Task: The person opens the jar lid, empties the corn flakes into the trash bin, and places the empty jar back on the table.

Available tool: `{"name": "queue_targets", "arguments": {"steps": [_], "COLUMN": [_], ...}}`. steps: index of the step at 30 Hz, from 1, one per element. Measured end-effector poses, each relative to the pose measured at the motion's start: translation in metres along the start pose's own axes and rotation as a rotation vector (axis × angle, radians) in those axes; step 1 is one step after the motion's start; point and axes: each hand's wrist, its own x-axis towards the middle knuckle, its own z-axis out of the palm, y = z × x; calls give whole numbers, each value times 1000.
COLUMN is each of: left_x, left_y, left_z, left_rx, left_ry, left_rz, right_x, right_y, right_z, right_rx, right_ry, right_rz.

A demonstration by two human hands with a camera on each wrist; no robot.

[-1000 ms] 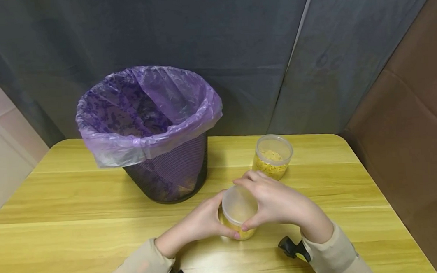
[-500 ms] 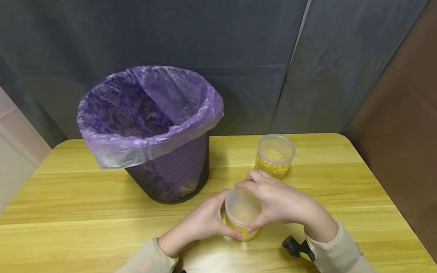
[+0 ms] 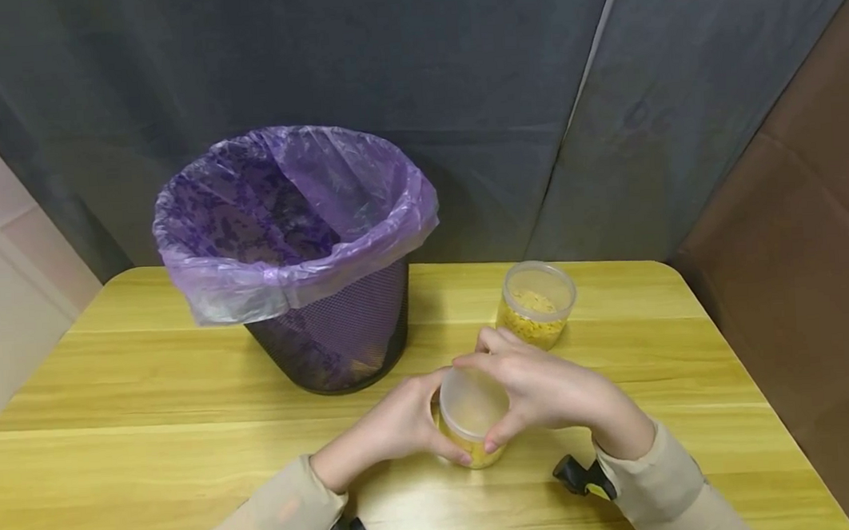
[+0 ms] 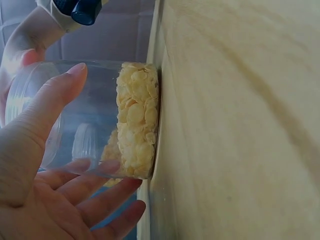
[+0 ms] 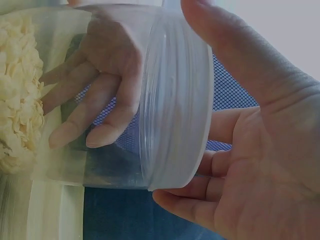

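A clear round plastic jar point(image 3: 470, 448) with pale yellow flakes in its bottom stands upright on the wooden table. Its frosted screw lid point(image 3: 472, 398) is on top. My left hand point(image 3: 407, 426) holds the jar's body from the left, thumb on the near side and fingers spread behind, as the left wrist view shows. From the right, my right hand point(image 3: 539, 387) grips the lid's rim, its thumb point(image 5: 225, 35) on one side and fingers round the other. Just behind it stands a second jar point(image 3: 534, 299), lidless, holding yellow flakes.
A black mesh bin point(image 3: 349, 333) lined with a purple plastic bag point(image 3: 355, 257) stands on the table point(image 3: 118, 465) at the back left. Grey cloth point(image 3: 356, 52) hangs behind the table, and a brown panel point(image 3: 814, 276) stands at the right.
The right hand's fingers have shifted slightly round the lid, the index leftward and the thumb rightward. The left hand stays on the jar. The head view has drifted a little.
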Motion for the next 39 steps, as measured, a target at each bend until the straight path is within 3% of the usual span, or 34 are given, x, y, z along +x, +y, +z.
{"name": "queue_targets", "arguments": {"steps": [39], "left_x": [1], "left_y": [1], "left_z": [0], "left_rx": [8], "left_ry": [26], "left_rz": [10], "right_x": [0], "right_y": [5], "right_z": [-2], "right_rx": [24], "right_ry": [-63], "right_rz": [-88]}}
